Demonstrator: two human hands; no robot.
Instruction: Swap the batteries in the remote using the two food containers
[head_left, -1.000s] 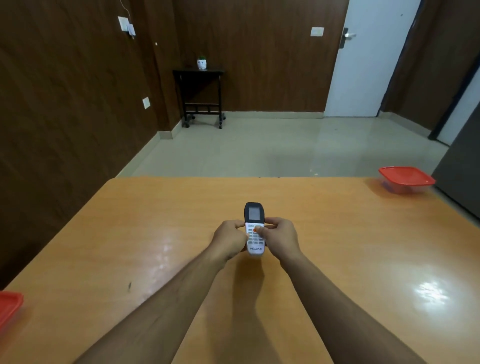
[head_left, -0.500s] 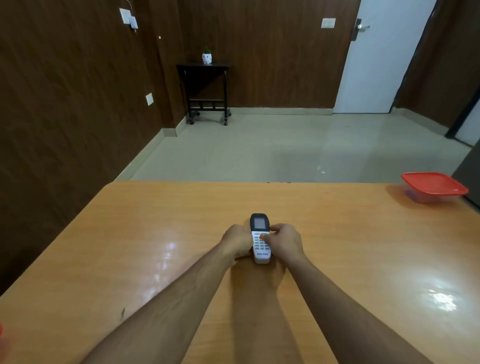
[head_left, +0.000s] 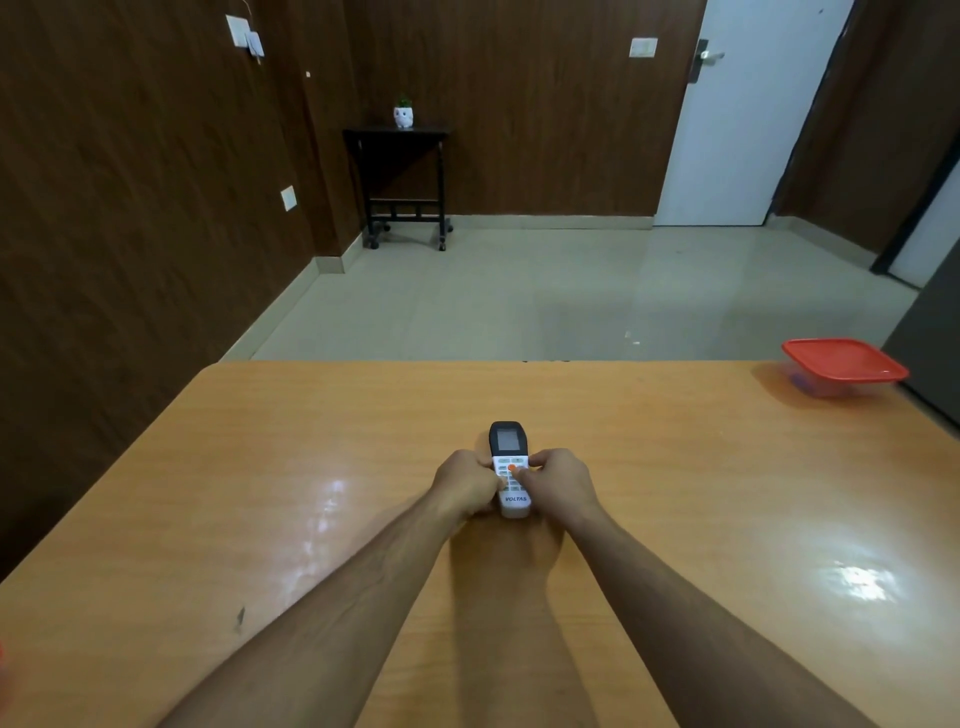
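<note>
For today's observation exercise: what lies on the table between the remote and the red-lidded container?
Nothing: in the head view, only bare tabletop separates the remote from the container.

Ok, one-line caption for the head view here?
Both hands, left hand and right hand, grip a white remote face-up over the wooden table; red-lidded container at far right.

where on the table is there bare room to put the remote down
Bare wood spreads left of the left hand and between the right hand and the red-lidded container. The table is occupied only mid-table, where both hands grip the remote.
</note>
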